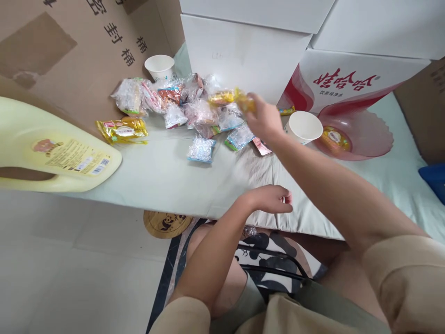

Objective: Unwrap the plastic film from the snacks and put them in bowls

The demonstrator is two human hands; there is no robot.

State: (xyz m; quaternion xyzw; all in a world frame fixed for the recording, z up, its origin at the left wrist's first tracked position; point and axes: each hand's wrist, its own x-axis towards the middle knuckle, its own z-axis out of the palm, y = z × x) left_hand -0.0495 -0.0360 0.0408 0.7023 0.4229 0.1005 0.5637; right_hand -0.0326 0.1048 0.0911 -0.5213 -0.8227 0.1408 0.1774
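My right hand reaches over the wrapped snacks at the back, its fingers closed on a yellow snack packet blurred by motion. Another yellow packet lies right beside it on the pile of clear-wrapped snacks. Closer to me, my left hand hovers near the table's front edge with its fingers curled in and nothing visible in them. A larger yellow packet lies left of the pile. More yellow packaging shows in the pink translucent bowl at right.
One white paper cup stands behind the pile, another paper cup beside the bowl. A pale yellow jug lies at left. Cardboard and white boxes wall the back. Something blue sits at far right.
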